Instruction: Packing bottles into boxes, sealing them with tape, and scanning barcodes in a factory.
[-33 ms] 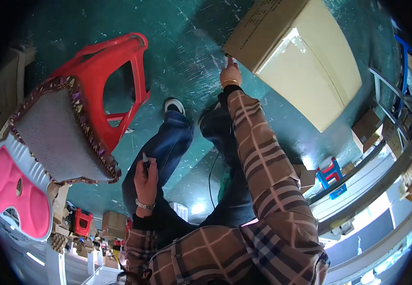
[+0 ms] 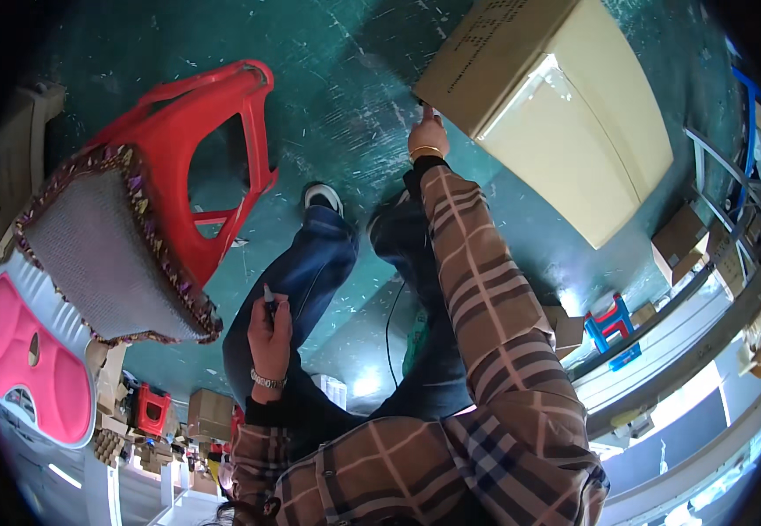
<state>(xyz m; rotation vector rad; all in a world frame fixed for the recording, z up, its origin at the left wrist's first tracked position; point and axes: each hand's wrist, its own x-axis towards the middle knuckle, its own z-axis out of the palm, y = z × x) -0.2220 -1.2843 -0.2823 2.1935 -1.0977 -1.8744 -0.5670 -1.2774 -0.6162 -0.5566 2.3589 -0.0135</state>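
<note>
A large brown cardboard box (image 2: 503, 74) stands at the upper right, a glossy strip of tape over its edge and its pale face turned toward the right. At its lower left corner is my right hand (image 2: 429, 138), arm stretched out, fingers closed on the box edge; the fingertips are partly hidden. My left hand (image 2: 268, 342) is above my left thigh, closed around a slim, dark, pen-like tool (image 2: 269, 301) with a pale pointed tip. Its exact kind is too small to make out.
On the left, a red plastic stool (image 2: 253, 131) lies beside a grey cushion (image 2: 100, 237) with patterned trim and a pink-and-white plastic stool (image 2: 34, 359). A black cable (image 2: 387, 333) runs between my legs. Metal shelving (image 2: 705, 158) and a small blue-and-red stool (image 2: 608, 324) are at right.
The cardboard box has shifted very slightly to the right, and my right hand with it. My left hand keeps its place.
</note>
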